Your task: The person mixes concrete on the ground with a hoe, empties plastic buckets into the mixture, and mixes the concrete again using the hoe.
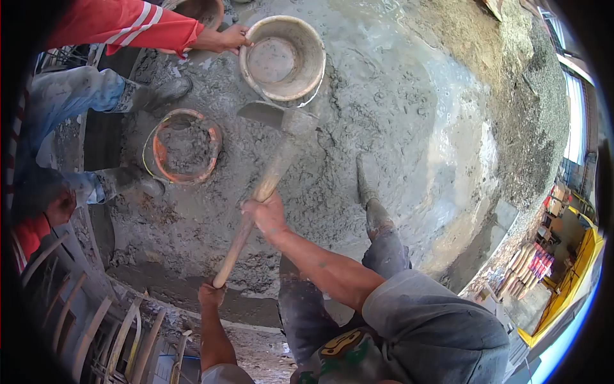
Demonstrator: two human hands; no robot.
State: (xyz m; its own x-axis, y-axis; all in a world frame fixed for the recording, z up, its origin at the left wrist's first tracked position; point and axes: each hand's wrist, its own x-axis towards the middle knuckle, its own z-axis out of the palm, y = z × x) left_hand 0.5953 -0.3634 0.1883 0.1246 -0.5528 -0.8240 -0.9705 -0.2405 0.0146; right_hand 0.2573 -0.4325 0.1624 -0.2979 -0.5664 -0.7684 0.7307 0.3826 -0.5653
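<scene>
Grey sleeve [435,313] closest to us, and the hoe [275,169] is in a two-handed lock
Left hand [211,295] wraps the near end, right hand [267,216] grips midway, and out beyond it the blade [263,115] sits close to a pale bucket [283,57] in a co-worker's hand [233,38], touching or not I can't tell; wet concrete [364,96] spreads all round! That wide grip looks good for steering, and I'd keep the steel clear of both that bucket and the orange-rimmed one [185,178] left of the right hand
</scene>
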